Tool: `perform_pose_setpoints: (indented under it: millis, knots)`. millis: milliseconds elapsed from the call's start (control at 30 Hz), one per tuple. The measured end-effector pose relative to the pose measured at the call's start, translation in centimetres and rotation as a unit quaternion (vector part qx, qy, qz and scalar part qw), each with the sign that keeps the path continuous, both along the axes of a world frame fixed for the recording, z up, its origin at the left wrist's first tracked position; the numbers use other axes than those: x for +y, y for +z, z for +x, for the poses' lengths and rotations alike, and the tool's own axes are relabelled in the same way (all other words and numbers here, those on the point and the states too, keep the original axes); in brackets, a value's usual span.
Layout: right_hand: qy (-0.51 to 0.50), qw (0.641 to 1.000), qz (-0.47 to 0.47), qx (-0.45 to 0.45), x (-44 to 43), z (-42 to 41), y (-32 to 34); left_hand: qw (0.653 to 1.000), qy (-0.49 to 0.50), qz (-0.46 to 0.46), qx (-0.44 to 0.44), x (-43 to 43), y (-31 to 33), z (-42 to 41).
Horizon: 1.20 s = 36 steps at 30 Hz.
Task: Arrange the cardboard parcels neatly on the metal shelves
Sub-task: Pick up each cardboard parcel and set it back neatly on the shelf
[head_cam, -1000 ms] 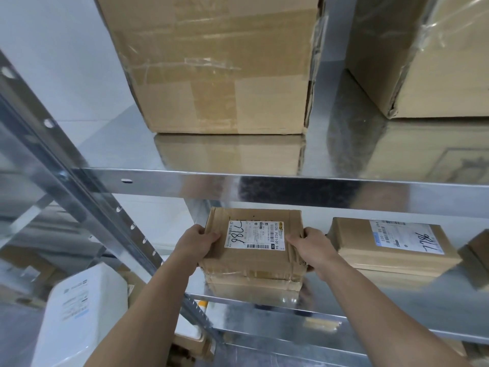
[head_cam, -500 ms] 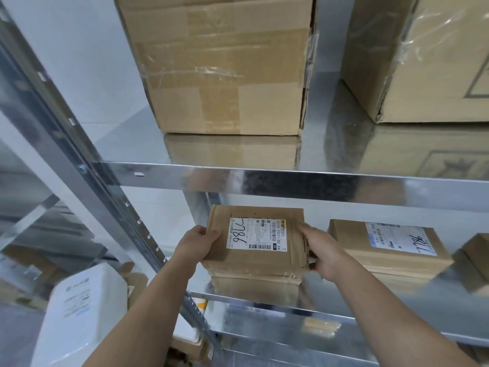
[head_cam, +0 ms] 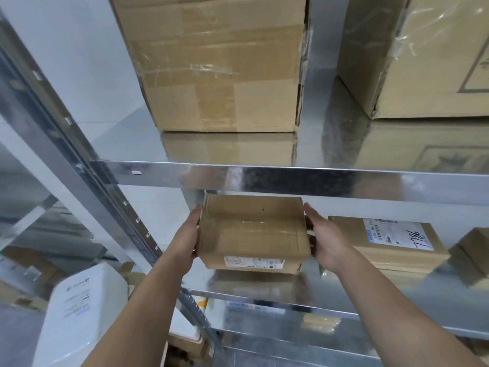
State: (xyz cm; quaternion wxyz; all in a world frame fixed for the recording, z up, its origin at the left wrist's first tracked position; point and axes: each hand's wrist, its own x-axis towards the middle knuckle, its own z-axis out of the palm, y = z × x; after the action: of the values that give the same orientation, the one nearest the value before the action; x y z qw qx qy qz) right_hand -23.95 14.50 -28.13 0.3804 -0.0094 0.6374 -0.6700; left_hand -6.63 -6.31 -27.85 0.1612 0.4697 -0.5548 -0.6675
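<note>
A small cardboard parcel (head_cam: 252,233) sits between my two hands over the middle metal shelf (head_cam: 370,295). Its plain taped side faces up and its white label faces me along the front edge. My left hand (head_cam: 188,234) presses flat on the parcel's left side with straight fingers. On the right side my right hand (head_cam: 321,234) holds it, fingers curled round the edge. A second flat parcel (head_cam: 389,242) with a label marked 786 lies on the same shelf just to the right.
Two large cardboard boxes (head_cam: 219,62) (head_cam: 428,54) stand on the upper shelf (head_cam: 264,176). A slotted steel upright (head_cam: 87,168) runs down the left. A white bag (head_cam: 79,308) and more parcels lie low left. Another parcel (head_cam: 476,250) shows at the right edge.
The parcel has been tipped toward me, so its label went from facing up to facing the front. Both hands stayed on its sides.
</note>
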Motion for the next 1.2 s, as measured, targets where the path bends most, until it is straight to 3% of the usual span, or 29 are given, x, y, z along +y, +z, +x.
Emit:
perform_pose_setpoints:
  millis: [367,700,1200]
  knots:
    - [0.104,0.988,0.085,0.082,-0.9,-0.4,-2.1,0.995,-0.057,0.001,-0.076,-1.2,-2.5,-0.4]
    - [0.082,0.973,0.156,0.146,-1.3,-0.7,-4.6,0.988,-0.073,-0.044,-0.128,-1.0,-3.8,-1.1]
    - [0.087,0.960,0.206,0.169,-2.3,-1.3,-4.9,0.977,-0.078,-0.091,-0.175,-0.9,-3.6,-2.3]
